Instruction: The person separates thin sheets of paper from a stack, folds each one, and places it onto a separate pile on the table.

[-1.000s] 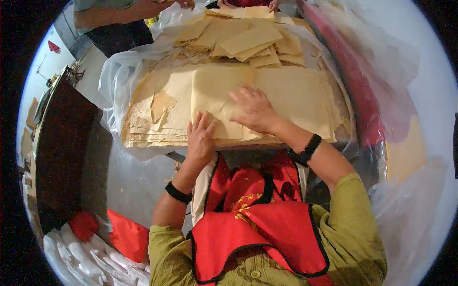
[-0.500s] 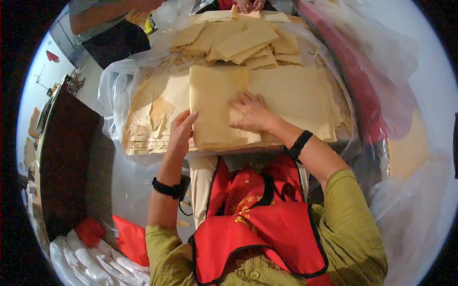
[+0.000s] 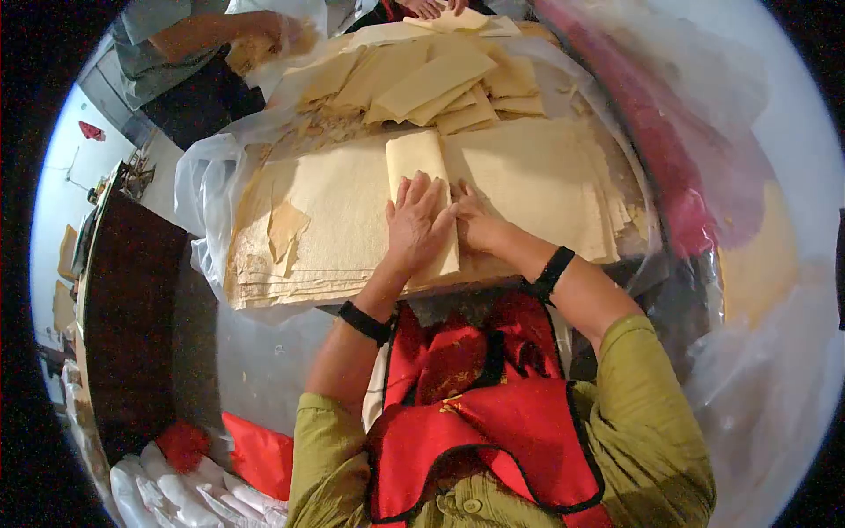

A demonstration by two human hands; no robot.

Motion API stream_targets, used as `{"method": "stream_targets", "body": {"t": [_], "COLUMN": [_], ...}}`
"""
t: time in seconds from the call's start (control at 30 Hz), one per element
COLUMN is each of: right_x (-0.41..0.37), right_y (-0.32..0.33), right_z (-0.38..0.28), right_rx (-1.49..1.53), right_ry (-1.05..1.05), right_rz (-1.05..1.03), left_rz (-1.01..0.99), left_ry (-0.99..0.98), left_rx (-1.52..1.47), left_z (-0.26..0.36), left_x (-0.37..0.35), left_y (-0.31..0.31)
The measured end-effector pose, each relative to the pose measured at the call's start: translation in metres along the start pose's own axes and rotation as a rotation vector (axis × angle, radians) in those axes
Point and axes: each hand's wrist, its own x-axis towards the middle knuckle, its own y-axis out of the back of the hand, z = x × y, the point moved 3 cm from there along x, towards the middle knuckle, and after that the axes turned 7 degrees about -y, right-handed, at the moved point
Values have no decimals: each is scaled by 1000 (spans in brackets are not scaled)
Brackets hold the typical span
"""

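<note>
A narrow folded yellowish sheet lies on a wide stack of similar sheets. My left hand rests flat on the folded sheet, its fingers spread and pointing away from me. Close beside it, my right hand touches the sheet's right edge; its fingers are partly hidden, and I cannot tell whether they hold anything. Torn sheet pieces lie on the left part of the stack.
Folded sheets are piled at the far side. Another person's hands work at the far edge, and a person's arm reaches in at upper left. Clear plastic hangs at the left; red material lies right.
The wide folded sheet is now folded narrower. My left hand has moved right from its left edge onto its top. My right hand has shifted slightly right. The arm at upper left has moved.
</note>
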Motion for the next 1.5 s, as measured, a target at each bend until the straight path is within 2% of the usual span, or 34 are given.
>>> {"method": "stream_targets", "body": {"t": [0.13,0.23,0.33,0.37,0.4,0.47,0.53,0.6,0.63,0.67,0.73,0.77,0.83,0.87,0.9,0.93,1.0,1.03,1.07,1.17,1.23,1.33,1.37,1.47,1.5], "right_x": [0,-4,-3,-2,-4,-8,-5,-11,-11,-10,-10,-10,-13,-15,-16,-18,-25,-25,-26,-33,-40,-37,-38,-35,-28], "right_y": [76,91,112,116,115,110,106,98,95,95,101,106,121,129,130,122,104,125,122,108,107,129,122,125,110], "right_z": [-26,-16,-6,-11,-15,-25,-27,-25,-23,-22,-23,-26,-33,-36,-36,-37,-39,-57,-58,-60,-63,-77,-75,-63,-40], "right_rx": [26,-249,230,178,88,-83,-124,-130,-121,-114,32,107,479,667,901,1114,1525,1600,1575,1466,1333,1132,1142,1026,954], "right_ry": [133,25,-264,-161,-125,-39,-26,-27,-19,-10,-50,-71,-365,-510,-604,-635,-675,-700,-697,-648,-560,-438,-265,-537,-442], "right_rz": [-87,-278,-47,48,11,-62,-54,-65,-73,-78,-53,-40,75,131,102,-41,-344,-275,-345,-520,-577,-450,-375,-550,-406], "left_rz": [-27,-31,-27,-47,-68,297,462,358,384,349,274,263,229,289,348,407,360,314,270,339,384,458,464,461,453], "left_ry": [43,60,66,85,103,251,297,258,424,481,592,643,732,729,726,721,730,724,719,801,789,771,758,649,602], "left_rx": [45,74,165,170,177,-737,-853,-186,-322,-388,-520,-775,-1287,-1375,-1463,-1550,-1580,-1571,-1558,-1895,-1790,-1676,-1677,-1630,-1604], "left_z": [2,3,0,2,3,-42,-61,-42,-47,-49,-52,-52,-50,-48,-44,-38,-27,-28,-32,-59,-72,-100,-103,-103,-99], "left_x": [0,1,-1,2,4,1,0,1,4,8,13,11,3,-2,-9,-16,-22,-25,-27,-26,-25,-21,-18,-10,-5], "left_y": [-9,-13,-20,-17,-17,-47,-38,1,-1,-1,1,1,1,4,5,8,16,19,23,38,42,36,41,61,68]}}
